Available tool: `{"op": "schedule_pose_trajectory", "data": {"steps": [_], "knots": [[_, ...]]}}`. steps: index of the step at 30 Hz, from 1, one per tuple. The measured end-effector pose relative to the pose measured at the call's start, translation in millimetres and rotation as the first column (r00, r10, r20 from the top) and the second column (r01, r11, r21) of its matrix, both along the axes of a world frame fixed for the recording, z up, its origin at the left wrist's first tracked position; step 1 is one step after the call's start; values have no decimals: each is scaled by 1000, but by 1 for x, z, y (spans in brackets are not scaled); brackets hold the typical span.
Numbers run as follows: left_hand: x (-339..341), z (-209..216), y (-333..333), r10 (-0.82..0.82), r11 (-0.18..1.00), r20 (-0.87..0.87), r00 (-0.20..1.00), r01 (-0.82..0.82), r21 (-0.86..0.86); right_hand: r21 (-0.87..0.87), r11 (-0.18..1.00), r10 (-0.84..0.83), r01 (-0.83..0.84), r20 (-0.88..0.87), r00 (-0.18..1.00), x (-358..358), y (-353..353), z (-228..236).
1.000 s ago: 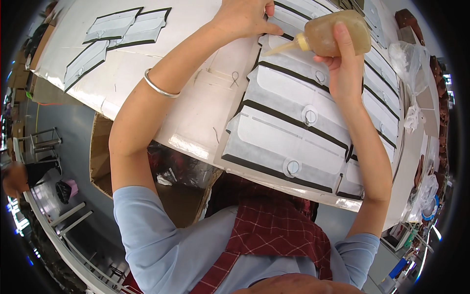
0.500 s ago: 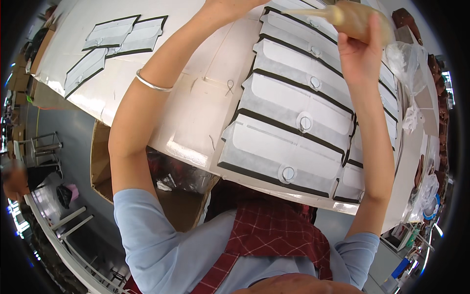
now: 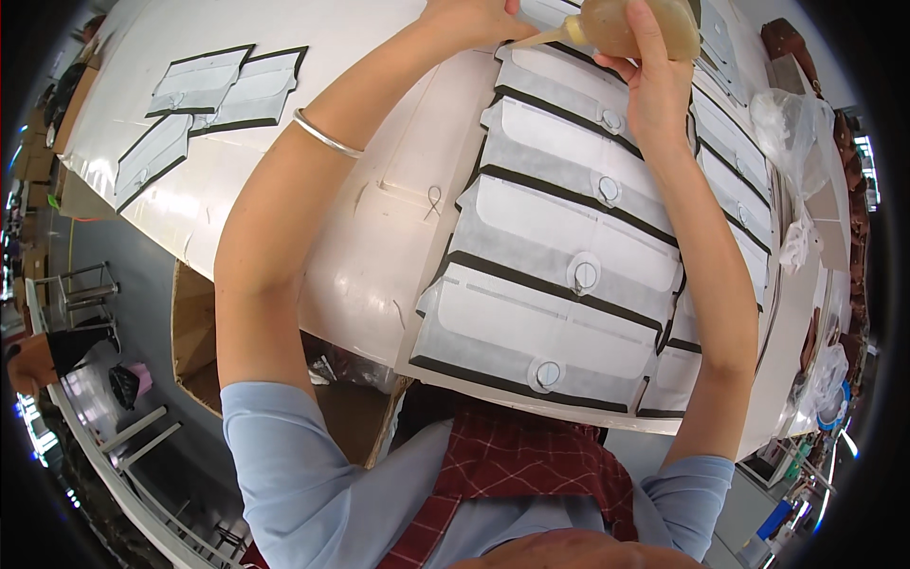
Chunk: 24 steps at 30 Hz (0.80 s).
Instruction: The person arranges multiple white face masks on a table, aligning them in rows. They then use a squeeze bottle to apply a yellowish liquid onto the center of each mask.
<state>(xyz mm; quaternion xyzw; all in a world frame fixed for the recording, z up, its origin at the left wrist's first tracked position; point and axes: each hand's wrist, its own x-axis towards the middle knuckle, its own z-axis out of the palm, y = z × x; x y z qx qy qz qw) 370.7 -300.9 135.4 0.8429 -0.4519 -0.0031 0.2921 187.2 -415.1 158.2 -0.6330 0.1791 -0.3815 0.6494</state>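
My right hand [image 3: 656,90] is wrapped round a squeeze bottle [image 3: 678,33] of cloudy amber liquid, tilted almost on its side. Its thin nozzle points left, the tip close to the left end of a far panel in the column. Beside that tip, at the top edge of the view, is my left hand [image 3: 469,21]; most of its fingers are cut off by the frame. Below both hands runs a column of overlapping grey-white flat panels [image 3: 531,327] with black edge strips, each bearing a round button-like disc [image 3: 547,376].
Several similar panels [image 3: 204,81] lie apart at the table's far left. More panels [image 3: 735,161] lie right of my forearm. A clear plastic bag [image 3: 791,133] sits at the right side. Under the table's near edge stands an open cardboard box [image 3: 196,322].
My right hand has brought the bottle left, its nozzle now close to my left hand. The whole table has shifted slightly down and left in view.
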Motion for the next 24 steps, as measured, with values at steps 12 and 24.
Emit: {"op": "schedule_pose_trajectory", "data": {"steps": [12, 24], "knots": [[-6, 7, 1, -35, 999, 88, 995, 35, 3, -37, 999, 11, -13, -50, 999, -12, 13, 7], [-6, 6, 1, -8, 999, 89, 996, 4, 52, 9, 1000, 24, -24, -7, 1000, -21, 15, 3]]}}
